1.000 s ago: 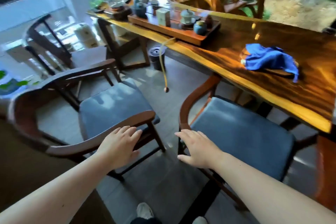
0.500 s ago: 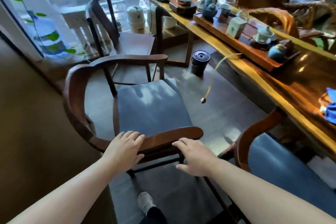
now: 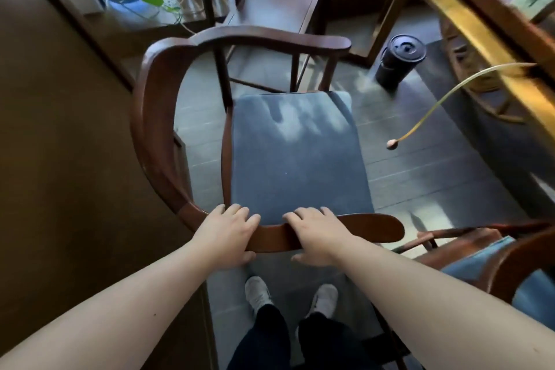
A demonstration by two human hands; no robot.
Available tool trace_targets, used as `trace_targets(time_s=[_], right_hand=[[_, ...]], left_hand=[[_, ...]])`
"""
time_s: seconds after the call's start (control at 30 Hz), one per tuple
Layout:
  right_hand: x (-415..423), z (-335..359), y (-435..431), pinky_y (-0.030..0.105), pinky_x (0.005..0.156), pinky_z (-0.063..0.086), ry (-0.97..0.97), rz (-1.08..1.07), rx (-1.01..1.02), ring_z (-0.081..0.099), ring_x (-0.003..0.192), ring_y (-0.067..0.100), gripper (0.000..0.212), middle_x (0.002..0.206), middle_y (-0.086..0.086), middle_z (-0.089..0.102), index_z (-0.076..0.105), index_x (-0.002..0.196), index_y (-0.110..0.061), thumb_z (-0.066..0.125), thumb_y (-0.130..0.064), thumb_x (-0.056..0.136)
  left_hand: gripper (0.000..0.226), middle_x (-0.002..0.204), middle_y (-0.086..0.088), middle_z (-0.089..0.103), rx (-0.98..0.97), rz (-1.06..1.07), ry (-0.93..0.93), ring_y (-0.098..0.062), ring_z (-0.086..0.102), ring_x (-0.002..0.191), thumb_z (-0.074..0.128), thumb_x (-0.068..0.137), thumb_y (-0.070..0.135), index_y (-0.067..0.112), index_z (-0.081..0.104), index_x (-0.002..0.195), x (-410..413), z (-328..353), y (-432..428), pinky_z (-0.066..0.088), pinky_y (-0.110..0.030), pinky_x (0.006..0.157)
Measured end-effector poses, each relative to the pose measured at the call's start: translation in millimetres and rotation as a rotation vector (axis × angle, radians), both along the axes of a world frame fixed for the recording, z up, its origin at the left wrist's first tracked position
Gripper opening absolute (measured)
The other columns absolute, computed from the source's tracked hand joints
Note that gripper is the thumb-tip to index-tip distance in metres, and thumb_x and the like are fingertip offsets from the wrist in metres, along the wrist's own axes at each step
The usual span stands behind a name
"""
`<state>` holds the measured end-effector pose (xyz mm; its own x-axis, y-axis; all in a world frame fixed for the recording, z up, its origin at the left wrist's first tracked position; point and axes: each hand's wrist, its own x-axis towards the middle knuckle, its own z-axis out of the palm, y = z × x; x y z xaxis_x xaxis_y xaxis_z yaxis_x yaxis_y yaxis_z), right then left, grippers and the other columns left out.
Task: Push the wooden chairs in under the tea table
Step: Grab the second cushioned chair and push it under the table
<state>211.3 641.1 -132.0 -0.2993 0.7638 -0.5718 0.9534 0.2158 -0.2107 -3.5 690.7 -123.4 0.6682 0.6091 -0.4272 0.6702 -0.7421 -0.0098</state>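
- Both hands are gripping the near arm rail of the wooden chair [image 3: 162, 117] in the lower middle of the frame: the left hand [image 3: 226, 234] is wrapping over the rail where it starts curving toward the back, and the right hand [image 3: 318, 234] is closing on the rail just beside it, fingers over the top and thumb underneath.
- This chair, with its blue seat cushion [image 3: 294, 153], is filling the centre of the frame and standing well apart from the tea table [image 3: 468, 24], whose yellow edge is running down the upper right.
- The chair is sitting side-on to the table, so the push probably needs turning first: swinging the open front toward the table edge, then sliding straight in.
- Keeping both hands spaced on the rail should be steadying the turn; dragging on one leg risks scraping the floor.
- The black lidded bin [image 3: 399, 61] at upper right and the hanging yellow cord [image 3: 435, 99] are lying near the path, so the chair wants steering clear of them.
- A second chair [image 3: 510, 258] is showing at the lower right edge, already closer to the table.
- Compared with half a second ago, the right hand is now clasping the rail instead of resting open near its end, and the view is tilting further down, with both shoes now showing.
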Motion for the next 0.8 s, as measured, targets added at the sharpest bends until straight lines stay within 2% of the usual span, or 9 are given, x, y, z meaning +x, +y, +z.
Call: trace_targets(time_s=[0.1,0.17,0.27,0.33,0.53,0.73,0.8], right_hand=[[5,-15,14,0.043,0.086,0.043,-0.005,0.077,-0.059,0.054,0.113,0.033,0.061,0.122,0.008,0.057,0.042,0.123,-0.019,0.071,-0.045,0.077],[14,-20,19,0.037,0.069,0.040,0.048,0.100,-0.012,0.060,0.101,0.031,0.045,0.109,0.005,0.063,0.042,0.100,-0.020,0.070,-0.043,0.074],[25,-24,21,0.033,0.060,0.035,0.142,0.121,0.018,0.062,0.086,0.028,0.042,0.091,0.000,0.063,0.040,0.088,-0.022,0.069,-0.046,0.069],[26,-25,22,0.033,0.058,0.036,0.155,0.142,0.011,0.062,0.081,0.027,0.042,0.086,-0.002,0.060,0.041,0.087,-0.022,0.068,-0.047,0.067],[64,-16,21,0.032,0.057,0.031,0.090,0.195,0.009,0.062,0.082,0.026,0.043,0.088,-0.002,0.063,0.043,0.088,-0.022,0.069,-0.048,0.066],[141,-12,22,0.035,0.063,0.050,-0.013,0.209,-0.043,0.065,0.086,0.026,0.045,0.091,-0.003,0.066,0.047,0.091,-0.026,0.068,-0.049,0.059],[166,-10,21,0.035,0.064,0.049,-0.047,0.211,-0.054,0.065,0.090,0.027,0.044,0.094,-0.002,0.066,0.048,0.093,-0.027,0.068,-0.048,0.059]], left_hand=[[0.069,0.119,-0.001,0.055,-0.028,0.047,0.052,-0.025,0.049,0.111,0.054,0.075,0.065,0.022,0.040,0.127,3,-10,-1,0.041,-0.042,0.089],[0.057,0.108,0.001,0.060,-0.016,0.057,0.067,-0.024,0.056,0.098,0.056,0.075,0.062,0.024,0.044,0.115,5,-12,-3,0.039,-0.039,0.076],[0.046,0.098,0.007,0.061,-0.014,0.075,0.069,-0.021,0.058,0.087,0.054,0.072,0.062,0.027,0.047,0.102,7,-10,-4,0.038,-0.037,0.071],[0.047,0.099,0.008,0.062,-0.012,0.096,0.066,-0.019,0.058,0.088,0.051,0.071,0.064,0.029,0.049,0.102,8,-8,-4,0.039,-0.037,0.074],[0.043,0.097,0.009,0.063,-0.075,0.108,0.033,-0.018,0.059,0.090,0.050,0.073,0.064,0.030,0.050,0.099,48,-1,-15,0.040,-0.035,0.072],[0.041,0.095,0.005,0.063,-0.150,0.090,-0.051,-0.021,0.060,0.088,0.056,0.073,0.058,0.025,0.047,0.096,128,-3,-30,0.041,-0.035,0.066],[0.041,0.097,0.002,0.063,-0.153,0.081,-0.068,-0.023,0.061,0.088,0.056,0.074,0.056,0.023,0.044,0.094,155,-4,-35,0.038,-0.035,0.063]])
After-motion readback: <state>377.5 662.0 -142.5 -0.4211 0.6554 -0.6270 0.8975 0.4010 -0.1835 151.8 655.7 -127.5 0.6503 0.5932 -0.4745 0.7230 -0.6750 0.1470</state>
